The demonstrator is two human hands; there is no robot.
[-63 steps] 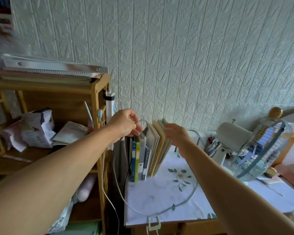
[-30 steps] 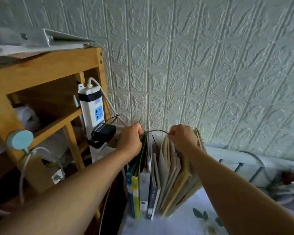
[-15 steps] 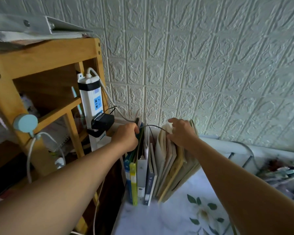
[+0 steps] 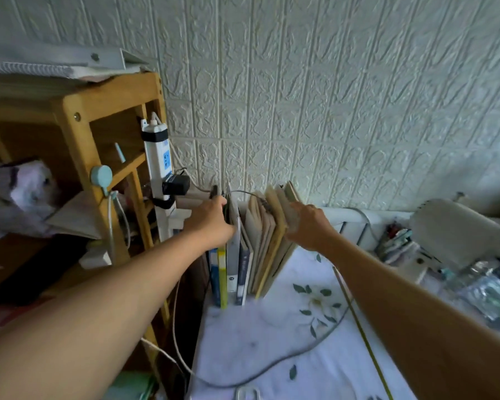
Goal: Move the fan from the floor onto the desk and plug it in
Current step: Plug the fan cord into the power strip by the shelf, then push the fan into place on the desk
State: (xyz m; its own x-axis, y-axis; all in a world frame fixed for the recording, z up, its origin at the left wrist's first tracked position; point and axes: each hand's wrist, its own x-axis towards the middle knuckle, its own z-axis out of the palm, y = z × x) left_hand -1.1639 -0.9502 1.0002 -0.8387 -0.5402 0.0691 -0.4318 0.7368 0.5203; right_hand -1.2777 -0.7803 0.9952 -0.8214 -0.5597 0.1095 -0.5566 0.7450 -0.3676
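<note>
Cord (image 4: 244, 192) now arcs free over the books (image 4: 261, 226) since your right hand (image 4: 308, 226) let go, fingers spread, while your left hand (image 4: 211, 223) pinches its plug (image 4: 214, 192) just below the power strip (image 4: 158, 166), fan (image 4: 456, 229) on the surface.

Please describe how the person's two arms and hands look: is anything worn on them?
Both forearms are bare from the frame edge to the wrist; no sleeve shows in this view. The left hand and the right hand wear no glove. No watch, bracelet or ring is visible. The image is slightly blurred, so very small details cannot be told.
</note>
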